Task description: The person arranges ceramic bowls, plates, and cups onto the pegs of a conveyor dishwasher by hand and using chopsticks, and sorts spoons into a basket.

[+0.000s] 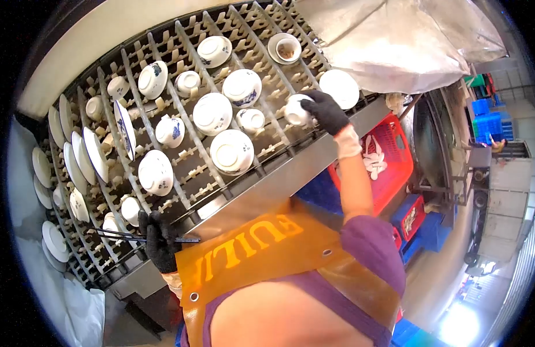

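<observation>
The right grip, a hand in a black fabric glove, is closed on a small white ceramic bowl. The bowl is located at the front edge of a grey slatted rack fitted with cream pegs. The glove covers the bowl's right side; whether the base contacts the pegs cannot be determined.

The left grip, also black-gloved, is closed around thin black sticks at the rack's near left edge. The fingers conceal the middle of the sticks, so their number is unclear. A small white cup sits just beside this hand.

White bowls with blue patterning rest base-up on the pegs. At the far left, white plates overlap, leaving the rear ones partly hidden. A white cup with brown contents sits on a saucer; the contents cannot be identified. A round white plate lies near the right grip.

The right forearm blocks part of a red plastic crate containing white spoon-shaped pieces. The lettering on the orange apron appears inverted and is cut off at its left end.
</observation>
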`<state>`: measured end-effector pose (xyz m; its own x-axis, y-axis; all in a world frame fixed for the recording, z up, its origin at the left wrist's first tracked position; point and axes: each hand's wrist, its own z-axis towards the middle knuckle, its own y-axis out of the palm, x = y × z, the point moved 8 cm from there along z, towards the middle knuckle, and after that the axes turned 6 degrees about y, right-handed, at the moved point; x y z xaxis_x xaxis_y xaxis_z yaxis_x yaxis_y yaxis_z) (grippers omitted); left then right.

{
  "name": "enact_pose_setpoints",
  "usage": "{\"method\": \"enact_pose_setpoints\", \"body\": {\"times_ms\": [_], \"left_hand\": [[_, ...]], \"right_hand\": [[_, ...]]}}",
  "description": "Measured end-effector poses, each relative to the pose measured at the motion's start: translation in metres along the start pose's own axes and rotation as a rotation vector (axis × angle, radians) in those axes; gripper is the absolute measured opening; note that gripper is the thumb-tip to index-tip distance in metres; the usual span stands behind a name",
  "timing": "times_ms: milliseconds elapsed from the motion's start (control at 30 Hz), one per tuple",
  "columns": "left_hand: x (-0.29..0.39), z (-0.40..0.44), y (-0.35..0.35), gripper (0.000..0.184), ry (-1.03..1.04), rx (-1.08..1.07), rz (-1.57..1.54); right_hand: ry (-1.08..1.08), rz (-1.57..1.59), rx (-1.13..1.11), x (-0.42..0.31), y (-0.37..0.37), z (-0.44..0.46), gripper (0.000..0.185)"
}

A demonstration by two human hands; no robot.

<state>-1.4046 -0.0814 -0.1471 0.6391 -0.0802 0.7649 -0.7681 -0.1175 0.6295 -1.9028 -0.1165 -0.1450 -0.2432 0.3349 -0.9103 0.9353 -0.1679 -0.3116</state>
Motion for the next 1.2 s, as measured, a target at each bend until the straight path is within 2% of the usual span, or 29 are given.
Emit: {"method": "enact_pose_setpoints", "body": {"times_ms": [67,133,167,267,300,333,400,433,467,533,600,633,667,733,800,867,900,967,1000,1067,1133,1167,1200], "left_hand": [[-0.002,0.001,-0.002,0.036,0.008,0.042,0.027],[-0.007,0.0,-0.003,0.036,-0.013,-0.039,-0.002],[-0.007,-0.001,0.0,0.036,-0.001,-0.038,-0.004],[-0.005,-0.006,0.0,0.036,0.03,0.056,0.164],[-0.009,-0.005,0.003,0.036,0.024,0.03,0.132],[-0.012,-0.004,0.006,0.036,0.021,0.004,0.1],[-0.011,-0.004,0.015,0.036,0.058,-0.06,0.102],[-0.011,-0.004,0.022,0.035,0.078,-0.126,0.109],[-0.013,-0.004,0.022,0.035,0.093,-0.117,0.102],[-0.021,-0.004,0.015,0.036,0.059,-0.028,0.142],[-0.027,-0.006,0.021,0.036,0.009,0.004,0.054],[-0.029,-0.006,0.025,0.035,-0.006,-0.026,0.028],[-0.03,-0.004,0.029,0.035,-0.013,-0.055,0.002],[-0.033,-0.004,0.023,0.036,0.006,-0.025,0.057],[-0.033,-0.006,0.022,0.036,0.025,0.012,0.114],[-0.036,-0.008,0.04,0.037,-0.009,-0.086,-0.059],[-0.037,-0.007,0.039,0.037,-0.007,-0.084,-0.059],[-0.041,-0.005,0.037,0.038,-0.028,-0.118,0.035],[-0.043,-0.005,0.037,0.038,-0.024,-0.116,0.035],[-0.046,-0.005,0.04,0.037,-0.019,-0.108,-0.015],[-0.047,-0.005,0.04,0.037,0.002,-0.098,0.055],[-0.046,-0.004,0.039,0.037,0.031,-0.086,0.123],[-0.048,-0.003,0.039,0.037,0.023,-0.091,0.12]], "right_hand": [[-0.034,-0.333,0.113,0.031,0.001,0.049,0.037],[-0.239,-0.76,0.561,0.0,-0.004,0.069,0.036],[-0.442,-0.749,0.625,-0.031,-0.001,0.07,0.035],[-0.495,-1.05,0.674,-0.029,0.01,0.127,0.026],[-0.417,-1.083,0.668,-0.027,0.009,0.143,0.022],[-0.433,-1.081,0.669,-0.028,0.007,0.152,0.022],[-0.26,-1.26,0.559,-0.037,0.01,0.169,0.022],[-0.194,-1.17,0.527,-0.044,0.002,0.174,0.028],[-0.424,-0.991,0.614,-0.064,-0.003,0.167,0.033],[-0.255,-0.53,0.385,-0.056,-0.016,0.187,0.034],[-0.426,-0.296,0.252,-0.045,-0.018,0.2,0.032],[-0.294,-0.28,0.392,-0.026,-0.026,0.218,0.03],[-0.523,-0.527,0.451,-0.029,-0.021,0.215,0.03],[-0.249,-0.502,0.48,-0.039,-0.013,0.189,0.033],[-0.411,-0.817,0.694,-0.027,0.002,0.179,0.047],[-0.351,-1.024,0.683,-0.027,0.012,0.164,0.047],[-0.353,-1.023,0.681,-0.026,0.01,0.168,0.047],[-0.118,-0.983,0.475,-0.006,0.002,0.197,0.045],[-0.359,-0.972,0.593,-0.024,-0.004,0.193,0.041],[-0.487,-0.751,0.524,-0.046,-0.035,0.188,0.037],[-0.198,-0.224,0.385,-0.033,-0.068,0.195,0.032],[-0.245,-0.374,0.377,-0.036,-0.077,0.193,0.028],[-0.117,-0.244,0.385,-0.014,-0.089,0.207,0.03]]}}
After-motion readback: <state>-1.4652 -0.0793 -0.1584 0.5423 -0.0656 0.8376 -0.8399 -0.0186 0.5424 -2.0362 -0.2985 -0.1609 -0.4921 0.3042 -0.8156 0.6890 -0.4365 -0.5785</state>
